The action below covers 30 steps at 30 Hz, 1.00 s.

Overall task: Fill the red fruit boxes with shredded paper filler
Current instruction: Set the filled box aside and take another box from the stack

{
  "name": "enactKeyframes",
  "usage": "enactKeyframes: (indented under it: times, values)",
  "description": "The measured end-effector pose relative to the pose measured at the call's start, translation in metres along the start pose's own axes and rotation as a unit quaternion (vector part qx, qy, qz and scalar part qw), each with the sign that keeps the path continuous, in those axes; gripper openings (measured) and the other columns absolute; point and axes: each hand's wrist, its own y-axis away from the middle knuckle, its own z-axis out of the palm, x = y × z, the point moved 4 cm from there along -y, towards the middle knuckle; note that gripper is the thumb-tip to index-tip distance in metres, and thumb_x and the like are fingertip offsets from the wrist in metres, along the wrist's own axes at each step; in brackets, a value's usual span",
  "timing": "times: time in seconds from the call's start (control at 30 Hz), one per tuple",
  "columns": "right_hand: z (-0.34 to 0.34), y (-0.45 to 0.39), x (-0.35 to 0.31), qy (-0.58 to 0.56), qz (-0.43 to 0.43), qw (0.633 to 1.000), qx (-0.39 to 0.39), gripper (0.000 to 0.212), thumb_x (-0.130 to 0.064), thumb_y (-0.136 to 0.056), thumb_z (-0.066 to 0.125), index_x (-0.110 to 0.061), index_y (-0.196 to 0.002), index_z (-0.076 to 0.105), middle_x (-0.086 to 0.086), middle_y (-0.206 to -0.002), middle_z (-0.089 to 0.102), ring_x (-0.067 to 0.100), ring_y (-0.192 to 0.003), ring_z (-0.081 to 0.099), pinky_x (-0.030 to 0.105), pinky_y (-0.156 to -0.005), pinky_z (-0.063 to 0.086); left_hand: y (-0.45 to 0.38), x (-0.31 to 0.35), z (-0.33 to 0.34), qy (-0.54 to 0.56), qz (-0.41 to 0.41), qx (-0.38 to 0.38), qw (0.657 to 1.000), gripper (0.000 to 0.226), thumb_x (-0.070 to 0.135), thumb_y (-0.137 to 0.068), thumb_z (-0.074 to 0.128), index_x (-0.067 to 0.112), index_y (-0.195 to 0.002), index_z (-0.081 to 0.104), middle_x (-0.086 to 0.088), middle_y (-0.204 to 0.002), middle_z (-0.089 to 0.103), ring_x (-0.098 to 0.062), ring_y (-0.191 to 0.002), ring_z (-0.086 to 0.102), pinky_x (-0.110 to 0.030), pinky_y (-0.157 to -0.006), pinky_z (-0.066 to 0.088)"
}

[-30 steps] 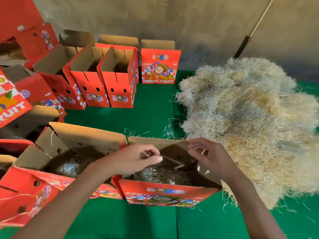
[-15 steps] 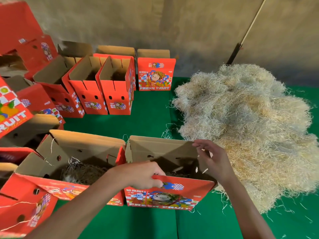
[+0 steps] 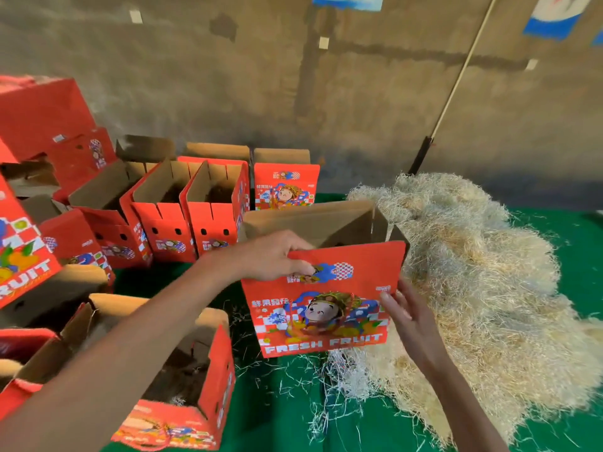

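The left hand [image 3: 272, 256] grips the top left corner of a red fruit box [image 3: 323, 298], thumb on the printed front panel and fingers curled over the rim into the opening. The box is up off the green table [image 3: 284, 406], its front with the cartoon figure and "FRESH FRUIT" facing the camera, brown flaps standing open behind. The right hand [image 3: 409, 318] lies flat against the box's right edge, fingers straight and close together, touching the panel rather than wrapping it. Just right of the box, and partly behind it, is the big heap of shredded paper filler [image 3: 473, 282]; loose strands are scattered on the table below the box. Left of the box another open box [image 3: 195, 380] shows dark filler inside; behind the box is a row of open boxes [image 3: 182, 216].
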Motion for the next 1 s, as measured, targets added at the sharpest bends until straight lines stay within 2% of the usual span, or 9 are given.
enactKeyframes:
  times: [0.13, 0.23, 0.33, 0.37, 0.43, 0.5, 0.57, 0.8, 1.0]
  values:
    - [0.005, -0.023, -0.056, 0.047, -0.102, 0.993, 0.036, 0.075, -0.06, -0.083, 0.072, -0.048, -0.147, 0.036, -0.023, -0.135, 0.058, -0.007, -0.124, 0.052, 0.033, -0.093, 0.053, 0.012, 0.048, -0.05, -0.036, 0.041, 0.036, 0.998, 0.01, 0.023, -0.099, 0.063, 0.028, -0.1, 0.072, 0.009, -0.094, 0.077, -0.009, -0.081, 0.074, -0.022, -0.065, 0.057]
    - [0.02, -0.037, -0.093, 0.05, -0.164, 0.984, 0.048, 0.068, -0.051, -0.087, 0.074, -0.049, -0.145, 0.038, -0.026, -0.131, 0.057, -0.007, -0.119, 0.055, 0.023, -0.088, 0.051, 0.038, 0.075, -0.082, -0.068, 0.048, 0.063, 0.995, 0.014, 0.022, -0.099, 0.063, 0.017, -0.108, 0.072, 0.005, -0.098, 0.077, -0.011, -0.083, 0.075, -0.028, -0.066, 0.06]
    - [0.048, -0.045, -0.127, 0.022, -0.212, 0.976, 0.052, 0.063, -0.042, -0.086, 0.076, -0.055, -0.136, 0.04, -0.031, -0.12, 0.059, -0.008, -0.11, 0.059, 0.006, -0.075, 0.051, 0.076, 0.089, -0.107, -0.088, 0.033, 0.093, 0.991, 0.017, 0.019, -0.098, 0.064, 0.01, -0.111, 0.072, 0.001, -0.099, 0.078, -0.016, -0.085, 0.075, -0.037, -0.07, 0.062]
    - [0.061, -0.047, -0.135, 0.009, -0.222, 0.974, 0.046, 0.062, -0.043, -0.086, 0.077, -0.055, -0.135, 0.04, -0.031, -0.119, 0.059, -0.006, -0.108, 0.06, 0.008, -0.074, 0.052, 0.091, 0.092, -0.114, -0.092, 0.022, 0.1, 0.99, 0.018, 0.018, -0.098, 0.064, 0.011, -0.112, 0.072, 0.002, -0.099, 0.078, -0.016, -0.084, 0.075, -0.035, -0.069, 0.062]
    - [0.09, -0.049, -0.145, -0.004, -0.225, 0.974, 0.024, 0.064, -0.051, -0.084, 0.076, -0.05, -0.138, 0.042, -0.025, -0.122, 0.06, 0.003, -0.11, 0.062, 0.024, -0.079, 0.058, 0.121, 0.092, -0.128, -0.095, -0.008, 0.118, 0.988, 0.017, 0.018, -0.098, 0.065, 0.016, -0.113, 0.073, 0.005, -0.098, 0.078, -0.014, -0.083, 0.075, -0.029, -0.066, 0.061]
    - [0.122, -0.05, -0.15, -0.012, -0.231, 0.973, 0.0, 0.07, -0.053, -0.083, 0.077, -0.04, -0.143, 0.043, -0.018, -0.126, 0.062, 0.008, -0.112, 0.062, 0.04, -0.086, 0.059, 0.15, 0.087, -0.14, -0.112, -0.046, 0.138, 0.983, 0.018, 0.017, -0.096, 0.067, 0.019, -0.113, 0.074, 0.007, -0.097, 0.078, -0.013, -0.083, 0.075, -0.032, -0.07, 0.062]
    - [0.157, -0.05, -0.153, -0.028, -0.241, 0.97, -0.03, 0.069, -0.049, -0.083, 0.079, -0.035, -0.142, 0.045, -0.013, -0.125, 0.064, 0.01, -0.111, 0.064, 0.046, -0.088, 0.057, 0.178, 0.078, -0.15, -0.133, -0.084, 0.159, 0.975, 0.02, 0.017, -0.095, 0.069, 0.022, -0.114, 0.075, 0.01, -0.099, 0.077, -0.012, -0.087, 0.075, -0.037, -0.078, 0.062]
    - [0.271, -0.043, -0.169, -0.072, -0.232, 0.958, -0.156, 0.063, -0.037, -0.085, 0.078, -0.045, -0.137, 0.044, -0.015, -0.121, 0.067, 0.006, -0.108, 0.066, 0.044, -0.094, 0.055, 0.267, 0.047, -0.173, -0.181, -0.207, 0.232, 0.933, 0.019, 0.023, -0.091, 0.073, 0.028, -0.109, 0.078, 0.016, -0.097, 0.076, -0.005, -0.089, 0.073, -0.041, -0.087, 0.059]
    - [0.352, -0.056, -0.199, -0.098, -0.234, 0.939, -0.23, 0.065, -0.015, -0.094, 0.069, -0.023, -0.148, 0.034, -0.012, -0.13, 0.062, 0.013, -0.12, 0.061, 0.05, -0.101, 0.05, 0.303, 0.039, -0.182, -0.249, -0.28, 0.248, 0.893, 0.015, 0.029, -0.095, 0.066, 0.033, -0.105, 0.076, 0.022, -0.094, 0.074, 0.001, -0.084, 0.07, -0.034, -0.082, 0.057]
